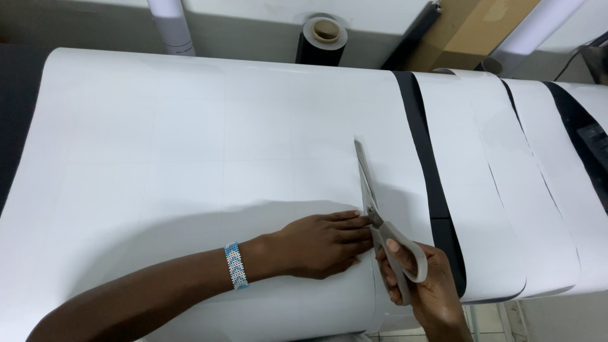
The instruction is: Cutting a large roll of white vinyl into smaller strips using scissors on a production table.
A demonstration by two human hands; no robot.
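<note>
On the worktable, one big white sheet, one left hand with a beaded wristband pressed flat, fingers together, just left of the cut, one pair of grey scissors gripped in the right hand, then three cut white strips, one black roll behind.

We see a work table, dark at its nine o'clock edge, draped by a wide white sheet. Toward three o'clock, narrower white strips lie side by side, with black bands showing between them.
</note>
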